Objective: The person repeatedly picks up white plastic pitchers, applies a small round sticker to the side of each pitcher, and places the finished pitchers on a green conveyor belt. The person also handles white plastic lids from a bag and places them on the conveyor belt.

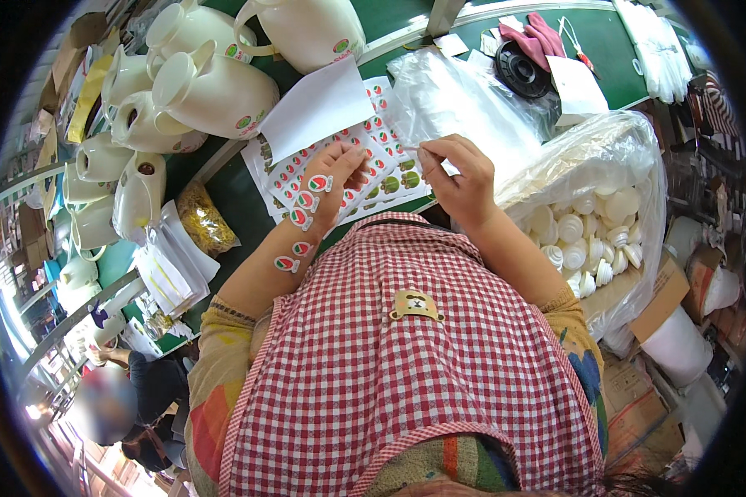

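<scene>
My left hand [337, 172] is above printed sticker sheets [400, 199], with its fingers curled and closed. Whatever it holds, if anything, is hidden. Several small red, green and white stickers [302, 248] cling to my left wrist and forearm. To the right, apart from the left hand, my right hand [462, 176] pinches thumb and forefinger together at the sheets' right edge; anything between them is too small to make out. The sheets overlap in a stack, with a blank white sheet [319, 108] across their upper part.
Cream plastic jugs [228, 95], several with a round sticker, stand at left and behind. Clear plastic bags [456, 91] lie behind my right hand. A large bag holds cream lids [593, 232] at right. A yellowish packet [203, 217] lies left. Another person [153, 389] is at lower left.
</scene>
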`<action>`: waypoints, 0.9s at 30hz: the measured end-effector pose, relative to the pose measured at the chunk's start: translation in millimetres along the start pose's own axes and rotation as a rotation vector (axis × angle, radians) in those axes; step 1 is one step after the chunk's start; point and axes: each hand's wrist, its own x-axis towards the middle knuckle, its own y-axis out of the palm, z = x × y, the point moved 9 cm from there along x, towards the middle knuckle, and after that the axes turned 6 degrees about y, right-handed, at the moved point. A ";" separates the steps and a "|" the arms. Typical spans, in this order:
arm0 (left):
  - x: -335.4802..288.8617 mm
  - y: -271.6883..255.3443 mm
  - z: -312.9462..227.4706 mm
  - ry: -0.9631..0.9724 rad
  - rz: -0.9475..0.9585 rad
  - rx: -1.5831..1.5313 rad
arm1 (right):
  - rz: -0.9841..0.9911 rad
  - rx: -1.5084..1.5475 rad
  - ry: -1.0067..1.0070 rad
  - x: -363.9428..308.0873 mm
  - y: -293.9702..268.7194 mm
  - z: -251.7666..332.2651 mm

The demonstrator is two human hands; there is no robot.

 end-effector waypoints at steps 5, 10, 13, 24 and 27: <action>-8.2 31.6 -6.6 -0.010 0.097 -0.083 | 0.038 -0.215 -0.262 -0.6 13.9 20.5; -1.1 28.9 -3.4 0.006 0.077 -0.050 | 0.120 -0.247 -0.281 -3.3 22.2 25.2; 0.1 27.3 -5.1 0.015 0.069 -0.043 | 0.130 -0.127 -0.162 -1.4 16.4 13.7; 13.0 27.6 -5.9 0.049 0.149 0.115 | 0.314 0.631 0.844 -13.4 49.8 -68.1; 18.3 25.2 -11.4 0.034 0.131 0.116 | 0.220 0.463 0.689 -1.1 37.5 -56.3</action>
